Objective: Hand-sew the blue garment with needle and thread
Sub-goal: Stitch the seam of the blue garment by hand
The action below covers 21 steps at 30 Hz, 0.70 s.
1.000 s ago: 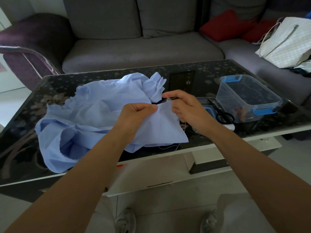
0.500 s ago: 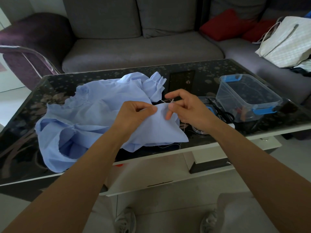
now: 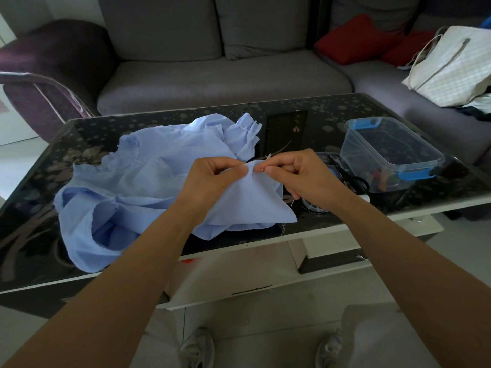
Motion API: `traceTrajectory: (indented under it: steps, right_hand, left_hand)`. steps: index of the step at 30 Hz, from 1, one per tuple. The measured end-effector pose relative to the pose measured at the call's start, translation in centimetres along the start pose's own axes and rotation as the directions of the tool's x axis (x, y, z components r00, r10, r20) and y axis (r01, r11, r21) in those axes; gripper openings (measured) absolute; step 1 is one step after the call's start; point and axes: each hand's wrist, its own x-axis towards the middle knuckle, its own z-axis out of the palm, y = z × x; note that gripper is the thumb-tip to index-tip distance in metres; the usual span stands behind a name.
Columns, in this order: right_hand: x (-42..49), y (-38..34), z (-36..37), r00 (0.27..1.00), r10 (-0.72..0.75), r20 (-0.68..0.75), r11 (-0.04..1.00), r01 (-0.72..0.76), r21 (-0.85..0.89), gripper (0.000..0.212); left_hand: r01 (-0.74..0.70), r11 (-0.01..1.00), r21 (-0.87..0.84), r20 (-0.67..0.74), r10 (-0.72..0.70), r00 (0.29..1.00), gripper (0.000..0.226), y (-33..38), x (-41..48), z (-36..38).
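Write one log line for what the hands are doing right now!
step: stitching | left hand: pinches blue garment | right hand: pinches needle at fabric edge | scissors: untouched

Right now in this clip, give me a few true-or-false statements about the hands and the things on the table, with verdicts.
1. The left hand pinches the blue garment. True.
2. The right hand hangs empty. False: it pinches the needle at the fabric's edge.
3. The clear container stands to the right of the garment. True.
4. The scissors lie inside the container. False: they lie outside it, at its left side.
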Motion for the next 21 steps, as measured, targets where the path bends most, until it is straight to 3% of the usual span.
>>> traceTrajectory:
  steps: [21]
  right_hand:
    - [0.10, 0.27, 0.03, 0.999, 0.016, 0.031, 0.997, -0.014, -0.076, 0.018]
  left_hand:
    - [-0.079, 0.996, 0.039, -0.003, 0.079, 0.997, 0.010, -0.24, -0.01, 0.11]
